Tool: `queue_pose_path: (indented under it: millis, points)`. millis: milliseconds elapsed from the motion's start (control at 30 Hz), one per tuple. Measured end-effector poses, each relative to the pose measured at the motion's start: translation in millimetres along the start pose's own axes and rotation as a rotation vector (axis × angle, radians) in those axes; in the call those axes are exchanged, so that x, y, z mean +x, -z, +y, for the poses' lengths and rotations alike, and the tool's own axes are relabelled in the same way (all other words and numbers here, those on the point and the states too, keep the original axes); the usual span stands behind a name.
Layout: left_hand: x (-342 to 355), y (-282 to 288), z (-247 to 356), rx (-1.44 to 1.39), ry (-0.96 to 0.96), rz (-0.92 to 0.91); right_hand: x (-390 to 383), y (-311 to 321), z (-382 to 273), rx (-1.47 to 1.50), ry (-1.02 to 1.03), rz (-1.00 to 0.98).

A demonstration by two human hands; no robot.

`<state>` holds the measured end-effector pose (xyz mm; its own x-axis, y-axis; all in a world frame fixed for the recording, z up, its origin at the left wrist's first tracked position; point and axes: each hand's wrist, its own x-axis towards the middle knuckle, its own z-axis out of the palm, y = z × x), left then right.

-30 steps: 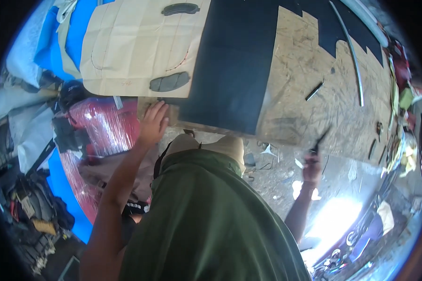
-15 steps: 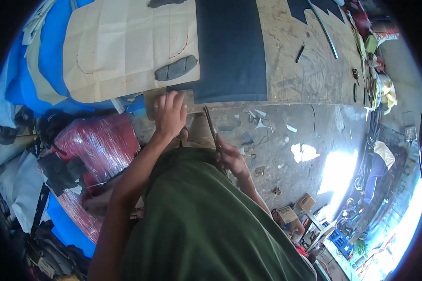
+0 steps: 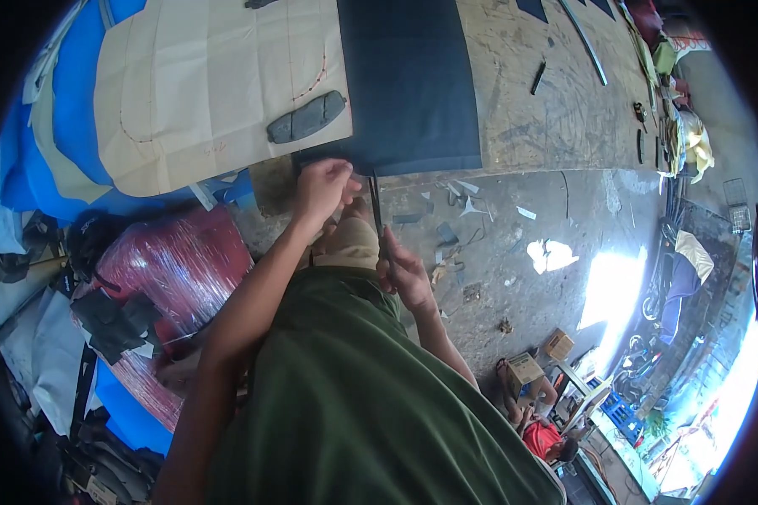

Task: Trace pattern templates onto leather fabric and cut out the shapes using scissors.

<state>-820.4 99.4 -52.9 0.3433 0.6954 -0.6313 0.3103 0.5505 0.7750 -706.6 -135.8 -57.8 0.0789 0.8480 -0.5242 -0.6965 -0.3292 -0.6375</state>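
A black sheet [image 3: 408, 93] of smooth material lies on the worktable, its near edge at the table's front. My left hand [image 3: 324, 195] is at that edge with its fingers closed, pinching the sheet's near left part; the fingertips are partly hidden. In my right hand [image 3: 408, 276] is a long dark pair of scissors [image 3: 376, 206], held by the handles. Its blades point away from me, and the tips meet the sheet's near edge, just right of my left hand. Left of the sheet lies a large beige paper pattern [image 3: 198, 84] with a grey oblong piece [image 3: 307, 117] on it.
A steel ruler [image 3: 587, 44] and a small dark tool [image 3: 538, 77] lie on the worktable [image 3: 514, 126]. Scraps [image 3: 470, 204] litter the floor. A red plastic-wrapped bundle [image 3: 173, 261] is at my left. At lower right sits a person in a red shirt [image 3: 541, 439], near cardboard boxes [image 3: 524, 374].
My left hand has gone from outstretched fingers to a pinch and shifted right to the sheet's edge. The scissors have moved away from me, their tips now at the sheet.
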Motion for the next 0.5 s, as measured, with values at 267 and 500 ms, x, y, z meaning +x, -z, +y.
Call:
queue_pose_path:
  millis: [267,500]
  points:
    - [5.8,2.5,-11.8,-0.002,0.177,-0.12,19.4,-18.5,-3.6,-0.111,0.028,0.088]
    - [4.7,3.8,-16.1,-0.031,0.16,-0.13,25.9,-19.1,-5.0,-0.099,0.034,0.119]
